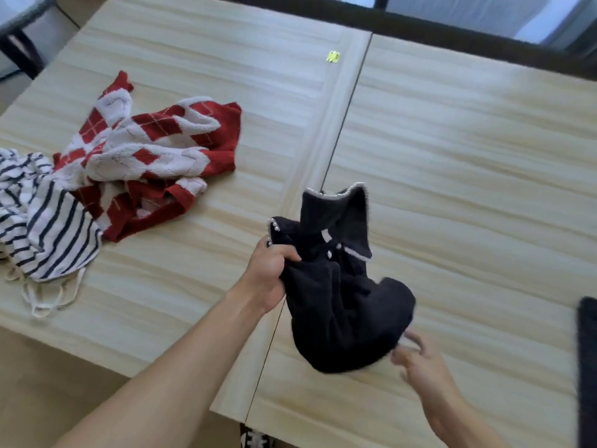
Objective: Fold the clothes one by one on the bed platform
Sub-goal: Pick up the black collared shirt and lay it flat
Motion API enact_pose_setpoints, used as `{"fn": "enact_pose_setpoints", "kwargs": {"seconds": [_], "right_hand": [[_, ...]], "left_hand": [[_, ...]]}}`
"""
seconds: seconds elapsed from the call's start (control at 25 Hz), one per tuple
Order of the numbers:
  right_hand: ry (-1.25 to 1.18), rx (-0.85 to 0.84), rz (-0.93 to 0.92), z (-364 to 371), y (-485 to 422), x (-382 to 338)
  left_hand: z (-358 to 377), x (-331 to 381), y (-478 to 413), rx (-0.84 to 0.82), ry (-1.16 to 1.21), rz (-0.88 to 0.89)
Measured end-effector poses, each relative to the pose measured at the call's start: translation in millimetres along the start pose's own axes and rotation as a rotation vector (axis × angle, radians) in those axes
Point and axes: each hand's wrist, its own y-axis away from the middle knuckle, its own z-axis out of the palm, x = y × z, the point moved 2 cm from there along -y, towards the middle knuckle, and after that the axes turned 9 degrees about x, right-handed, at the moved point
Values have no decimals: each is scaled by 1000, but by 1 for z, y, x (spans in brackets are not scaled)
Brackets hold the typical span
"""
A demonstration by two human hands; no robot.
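A black knit garment [342,305] with white pearl-like trim on its collar hangs bunched just above the light wooden bed platform [468,176]. My left hand [269,274] is shut on its upper left edge and holds it up. My right hand [420,362] is blurred at the garment's lower right edge with its fingers spread, touching or nearly touching the hem. A crumpled red and white argyle sweater [155,150] lies on the platform's left half. A white top with navy stripes [42,221] lies heaped at the left edge, overlapped by the sweater.
A seam [336,150] runs front to back between the two platform panels. A small yellow-green item [333,56] lies near the seam at the back. A dark fabric strip [586,367] shows at the right edge. A dark window frame [452,33] runs behind the platform.
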Motion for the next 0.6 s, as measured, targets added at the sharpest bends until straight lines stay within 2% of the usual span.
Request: {"fn": "enact_pose_setpoints", "kwargs": {"seconds": [0.04,0.16,0.24,0.32,0.36,0.4,0.48,0.6], "right_hand": [[-19,81,-92,-10,0,-14],[-116,105,-472,-36,7,-84],[-104,50,-671,-49,8,-132],[-107,-126,-722,-60,6,-170],[-75,-190,-747,-65,5,-183],[-14,-168,-771,-68,1,-192],[55,10,-798,-81,-7,-205],[28,318,-829,-117,0,-227]], "left_hand": [[13,7,12,-77,-31,7],[57,39,52,-334,-63,36],[84,56,72,-497,-91,74],[110,68,82,-609,-147,144],[123,73,84,-629,-171,200],[132,79,83,-621,-174,263],[144,97,83,-523,-142,397],[147,132,87,-324,-165,597]]}}
